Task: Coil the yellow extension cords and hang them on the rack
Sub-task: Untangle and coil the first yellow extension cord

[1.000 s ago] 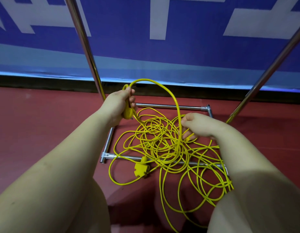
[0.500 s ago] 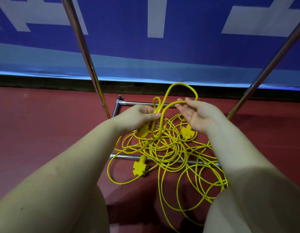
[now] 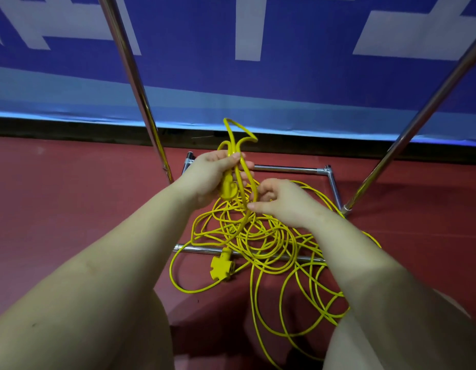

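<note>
Two bare forearms reach from the bottom corners toward the centre of the frame. The left hand (image 3: 214,174) is closed around a yellow plug (image 3: 228,188) and a few small loops of yellow cord (image 3: 258,236) that stick up above its fingers. Just right of it, the right hand (image 3: 282,202) pinches one strand of the same cord between thumb and fingers, its other fingers curled. Below both hands, most of the cord lies tangled on the red floor (image 3: 71,209), draped over the chrome base bars of the rack (image 3: 290,169). A yellow socket (image 3: 222,268) rests at lower centre. Two rack poles rise toward the upper corners before a blue banner (image 3: 191,62).
</note>
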Motion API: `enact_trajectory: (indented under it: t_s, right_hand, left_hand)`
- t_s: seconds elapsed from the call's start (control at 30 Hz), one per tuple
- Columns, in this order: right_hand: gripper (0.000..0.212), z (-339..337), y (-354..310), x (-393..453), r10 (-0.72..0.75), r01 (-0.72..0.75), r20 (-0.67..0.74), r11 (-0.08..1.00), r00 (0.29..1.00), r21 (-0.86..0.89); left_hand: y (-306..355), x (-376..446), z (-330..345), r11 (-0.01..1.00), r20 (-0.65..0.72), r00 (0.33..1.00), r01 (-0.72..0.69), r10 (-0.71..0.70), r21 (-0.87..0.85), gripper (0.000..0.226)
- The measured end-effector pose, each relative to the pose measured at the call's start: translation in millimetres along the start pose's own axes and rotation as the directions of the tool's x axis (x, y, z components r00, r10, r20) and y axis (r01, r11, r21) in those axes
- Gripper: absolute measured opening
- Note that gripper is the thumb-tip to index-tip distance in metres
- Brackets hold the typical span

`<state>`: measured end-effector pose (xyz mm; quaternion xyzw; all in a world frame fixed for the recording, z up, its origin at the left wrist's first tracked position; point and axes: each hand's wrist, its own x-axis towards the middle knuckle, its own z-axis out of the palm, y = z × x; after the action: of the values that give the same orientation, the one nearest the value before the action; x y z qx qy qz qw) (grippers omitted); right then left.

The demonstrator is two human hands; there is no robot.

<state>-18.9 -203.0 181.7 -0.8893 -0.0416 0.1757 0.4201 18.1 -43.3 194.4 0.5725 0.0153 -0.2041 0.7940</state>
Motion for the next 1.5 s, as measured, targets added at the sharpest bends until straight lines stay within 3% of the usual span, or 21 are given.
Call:
enact_trajectory:
  t_s: [0.1, 0.2, 0.3, 0.4, 0.47, 0.57, 0.63, 0.7, 0.8, 1.0, 1.2, 1.33, 1.4, 1.5]
  right_hand:
    - [0.019, 0.6, 1.5, 4.5, -0.014, 0.013, -0.097, 1.0, 0.995, -0.014]
    - [0.019, -1.6, 2.7, 7.0, 0.006, 0.022, -0.219, 0.992, 0.976, 0.123]
    - [0.017, -10.6, 6.2, 7.2, 0.013, 0.112, -0.509, 0.97, 0.861, 0.215]
    - [0.007, -23.0, 10.3, 4.8, -0.047, 0.083, -0.651, 0.996, 0.758, 0.025]
    - [0.008, -25.5, 10.8, 2.7, -0.072, 0.01, -0.629, 0.995, 0.774, -0.102]
    - [0.011, -23.7, 9.6, 3.2, -0.071, -0.059, -0.544, 0.974, 0.836, -0.218]
    - [0.01, -21.8, 7.5, 3.2, -0.067, -0.044, -0.449, 0.972, 0.891, -0.233]
    - [0.013, -19.6, 4.7, 2.4, -0.057, -0.027, -0.356, 0.974, 0.933, -0.227]
    - [0.019, -16.4, 3.4, 3.4, -0.045, -0.025, -0.326, 0.978, 0.944, -0.205]
    - [0.027, -17.2, 2.1, 5.3, -0.03, -0.03, -0.36, 0.987, 0.933, -0.158]
    - [0.017, -17.4, -3.2, -0.7, -0.115, 0.083, -0.219, 0.985, 0.969, -0.15]
    - [0.033, -18.6, 0.9, 1.6, -0.076, 0.031, -0.299, 0.988, 0.951, -0.153]
    - [0.041, -24.7, 7.3, 3.5, -0.022, -0.025, -0.261, 0.984, 0.965, -0.174]
    - [0.029, -29.4, 14.3, 5.7, 0.014, -0.027, -0.214, 0.998, 0.977, -0.057]
  left_hand:
    - [1.9, 1.9, -5.3, 1.0, -0.06, 0.998, -0.001, 0.001, -0.004, 0.019]
    - [4.7, 5.6, -13.5, 0.999, -0.124, 0.992, 0.015, -0.011, 0.035, 0.019]
    - [7.1, 5.3, -27.9, 0.963, -0.163, 0.986, 0.073, -0.031, 0.258, 0.018]
    - [6.0, 2.5, -41.2, 0.706, -0.158, 0.987, 0.122, -0.014, 0.698, 0.02]
    - [4.8, 2.6, -43.9, 0.56, -0.131, 0.991, 0.115, -0.011, 0.82, 0.022]
    - [3.2, 4.6, -44.8, 0.49, -0.108, 0.994, 0.102, -0.015, 0.866, 0.022]
    - [1.2, 5.3, -46.2, 0.549, -0.082, 0.996, 0.092, -0.042, 0.831, 0.022]
    - [0.4, 4.8, -43.3, 0.707, -0.05, 0.996, 0.086, -0.072, 0.702, 0.023]
    - [1.7, 0.8, -32.2, 0.857, 0.042, 0.992, 0.084, -0.122, 0.508, 0.024]
    - [-0.2, -7.4, -15.7, 0.874, 0.167, 0.957, 0.134, -0.236, 0.467, 0.025]
    - [-5.5, -9.6, -8.7, 0.86, 0.218, 0.931, 0.157, -0.293, 0.485, 0.034]
    - [-5.4, -6.3, -8.4, 0.883, 0.21, 0.942, 0.145, -0.261, 0.446, 0.034]
    - [-2.6, -1.9, -14.3, 0.91, 0.162, 0.965, 0.128, -0.206, 0.394, 0.029]
    - [0.1, 2.6, -24.4, 0.921, 0.071, 0.985, 0.121, -0.158, 0.369, 0.027]
